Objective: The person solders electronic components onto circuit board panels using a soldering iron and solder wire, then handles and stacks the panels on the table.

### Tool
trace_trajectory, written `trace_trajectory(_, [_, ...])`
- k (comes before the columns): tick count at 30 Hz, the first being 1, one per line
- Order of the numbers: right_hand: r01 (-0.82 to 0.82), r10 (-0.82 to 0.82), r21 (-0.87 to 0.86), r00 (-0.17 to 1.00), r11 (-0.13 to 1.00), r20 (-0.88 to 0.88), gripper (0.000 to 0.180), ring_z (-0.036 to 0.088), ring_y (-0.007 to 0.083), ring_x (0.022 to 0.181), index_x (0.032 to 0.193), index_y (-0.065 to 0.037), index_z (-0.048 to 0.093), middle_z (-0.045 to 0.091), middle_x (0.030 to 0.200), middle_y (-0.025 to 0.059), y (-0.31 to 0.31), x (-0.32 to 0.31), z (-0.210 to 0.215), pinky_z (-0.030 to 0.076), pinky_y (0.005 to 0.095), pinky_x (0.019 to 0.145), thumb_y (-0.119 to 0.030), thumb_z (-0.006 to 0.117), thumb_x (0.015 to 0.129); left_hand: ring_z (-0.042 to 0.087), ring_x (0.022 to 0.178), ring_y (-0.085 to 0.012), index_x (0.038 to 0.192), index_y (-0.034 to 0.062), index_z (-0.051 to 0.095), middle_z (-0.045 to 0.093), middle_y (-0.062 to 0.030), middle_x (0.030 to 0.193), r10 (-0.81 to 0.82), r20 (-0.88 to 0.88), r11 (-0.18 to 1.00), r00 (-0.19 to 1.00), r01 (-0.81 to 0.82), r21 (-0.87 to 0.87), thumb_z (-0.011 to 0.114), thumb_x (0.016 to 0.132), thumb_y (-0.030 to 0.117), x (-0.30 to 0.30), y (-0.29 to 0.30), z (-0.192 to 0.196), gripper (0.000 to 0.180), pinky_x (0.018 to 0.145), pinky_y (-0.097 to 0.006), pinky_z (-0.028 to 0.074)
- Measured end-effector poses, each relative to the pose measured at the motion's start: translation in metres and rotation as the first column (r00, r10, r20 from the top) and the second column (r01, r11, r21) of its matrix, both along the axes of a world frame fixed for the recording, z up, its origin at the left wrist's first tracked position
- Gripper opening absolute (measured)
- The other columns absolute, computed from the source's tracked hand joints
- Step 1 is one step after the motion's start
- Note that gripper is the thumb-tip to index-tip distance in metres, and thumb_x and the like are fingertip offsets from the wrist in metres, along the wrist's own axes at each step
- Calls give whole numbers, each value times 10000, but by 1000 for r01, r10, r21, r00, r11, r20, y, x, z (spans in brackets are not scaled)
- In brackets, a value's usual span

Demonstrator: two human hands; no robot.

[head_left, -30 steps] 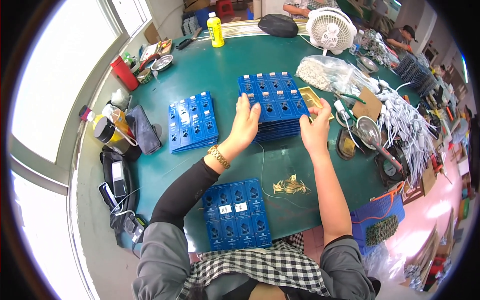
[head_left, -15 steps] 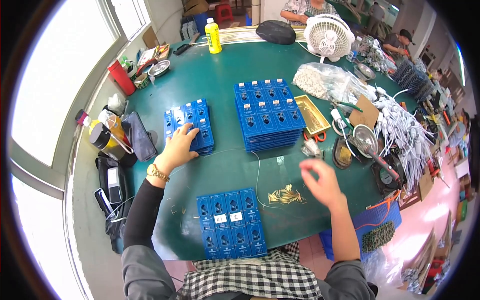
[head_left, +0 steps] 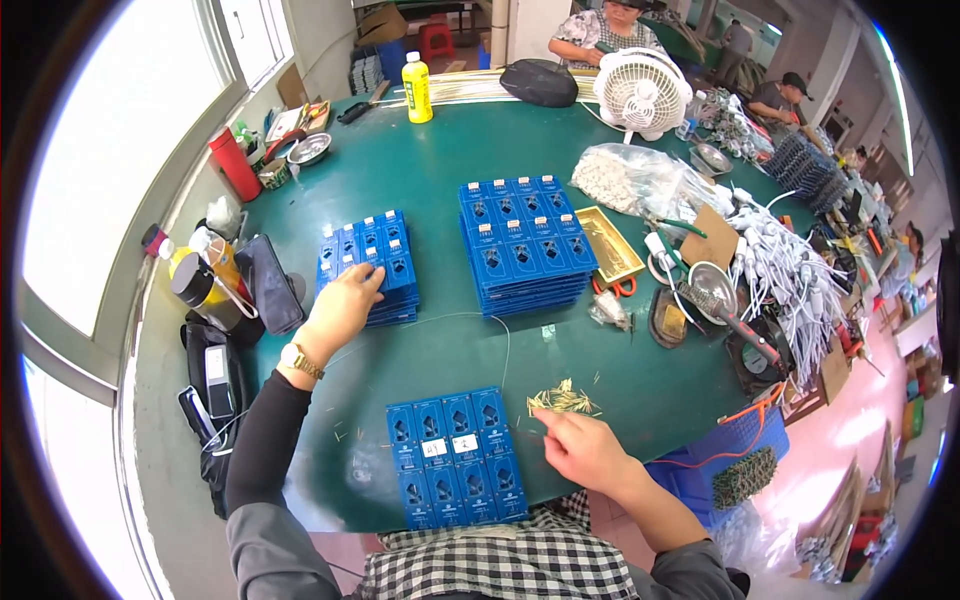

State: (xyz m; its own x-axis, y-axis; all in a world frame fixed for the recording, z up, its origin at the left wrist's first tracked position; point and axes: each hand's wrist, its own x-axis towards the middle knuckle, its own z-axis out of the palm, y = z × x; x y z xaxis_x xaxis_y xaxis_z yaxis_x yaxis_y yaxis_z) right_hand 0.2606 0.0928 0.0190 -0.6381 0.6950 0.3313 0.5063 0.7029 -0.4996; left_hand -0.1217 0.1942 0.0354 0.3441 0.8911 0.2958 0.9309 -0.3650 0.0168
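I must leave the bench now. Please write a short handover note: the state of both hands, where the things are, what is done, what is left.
Left hand: open, resting flat on the small stack of blue trays at the left.
Right hand: fingertips at the pile of small brass pins; whether it grips one I cannot tell.
The blue tray nearest the person lies at the table edge; two cells carry white parts, the others look unfilled.
The tall stack of blue trays waits at the centre.

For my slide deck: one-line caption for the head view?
Left hand rests on a blue tray stack; right hand reaches small brass pins on green table.
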Motion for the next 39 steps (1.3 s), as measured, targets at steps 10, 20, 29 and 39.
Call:
trace_trajectory(10, [40,-7,90,942,995,-336,229,616,309,687,975,-41,596,572,855,126,67,-113,25,521,373,591,21,609,755,648,831,-307,1044,58,609,659,-119,946,104,180,831,978,-185,525,551,768,-34,-25,19,42,296,710,-358,527])
trace_trajectory(20, [-105,204,457,964,883,-172,245,600,299,926,1007,0,599,556,1007,163,115,-130,62,527,337,696,-9,609,762,594,793,-73,1057,1,625,673,-55,969,-74,896,705,439,-612,358,513,964,105,-57,-4,74,179,668,-227,496])
trace_trajectory(29, [-408,442,172,820,897,-364,635,414,420,1267,1339,26,390,422,1329,256,64,-123,49,367,482,1044,-112,671,786,505,1108,-133,1283,-45,446,515,-93,1260,-104,901,955,-421,-295,-28,393,1009,101,-76,-123,74,314,989,-253,387])
trace_trajectory(39, [-701,124,-511,641,498,-758,839,563,178,1006,1468,-28,74,486,1239,186,30,-59,46,446,304,869,-459,543,921,558,895,-130,1184,46,497,570,-36,1056,247,761,920,-600,-101,-379,444,984,132,76,-186,39,224,729,-295,507])
